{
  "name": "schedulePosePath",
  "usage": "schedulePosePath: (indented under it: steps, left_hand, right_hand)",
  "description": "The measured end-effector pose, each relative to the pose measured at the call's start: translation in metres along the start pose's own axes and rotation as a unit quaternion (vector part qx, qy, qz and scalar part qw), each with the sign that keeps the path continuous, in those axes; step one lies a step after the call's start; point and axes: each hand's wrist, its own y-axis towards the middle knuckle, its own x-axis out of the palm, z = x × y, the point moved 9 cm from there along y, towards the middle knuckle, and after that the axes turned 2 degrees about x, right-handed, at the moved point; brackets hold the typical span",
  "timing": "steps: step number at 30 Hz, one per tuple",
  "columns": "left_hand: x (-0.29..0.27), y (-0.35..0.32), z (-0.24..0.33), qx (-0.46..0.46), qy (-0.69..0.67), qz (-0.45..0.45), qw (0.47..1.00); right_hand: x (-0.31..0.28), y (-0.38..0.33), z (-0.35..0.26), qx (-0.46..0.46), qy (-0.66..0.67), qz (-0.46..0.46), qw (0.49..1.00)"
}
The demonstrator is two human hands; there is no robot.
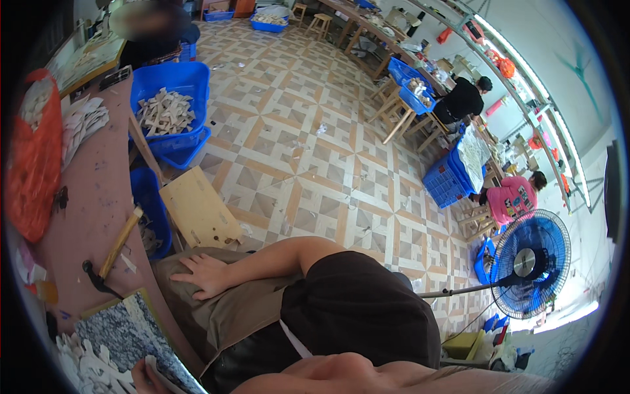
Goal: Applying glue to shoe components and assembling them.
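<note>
My right hand (205, 276) rests flat on the brown-grey cloth (246, 315) over my lap, fingers spread and holding nothing. At the lower edge, my left hand (146, 379) is partly cut off; its fingers close on a pale flat piece (159, 373). That hand is over a speckled grey slab (121, 335) with a yellowish edge. Beside it lies a heap of pale cut pieces (88, 368). A hammer (113, 253) with a wooden handle and black head lies on the pinkish table (92, 203) beyond the slab.
A red plastic bag (34, 164) stands at the table's far left. Blue tubs (172, 75) and a wooden stool (200, 207) stand beside the table. A standing fan (530, 262) is at right. Other people sit at benches along the far right and upper left.
</note>
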Motion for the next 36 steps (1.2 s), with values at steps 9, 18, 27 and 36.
schedulePosePath:
  steps: [9,18,27,36]
  left_hand:
    - [-0.007,-0.005,0.027,0.241,-0.018,0.111,0.964]
    - [-0.006,-0.003,-0.005,0.018,0.058,0.009,0.998]
    - [-0.018,0.007,0.013,0.040,0.018,0.014,0.999]
    - [-0.025,-0.018,0.020,0.423,-0.110,0.214,0.874]
  right_hand:
    - [0.002,-0.006,0.005,-0.002,-0.020,0.028,0.999]
    - [0.000,0.001,-0.001,0.005,-0.005,-0.002,1.000]
    - [-0.001,0.001,-0.001,0.008,-0.011,-0.002,1.000]
    - [-0.001,0.000,0.001,-0.008,-0.016,0.034,0.999]
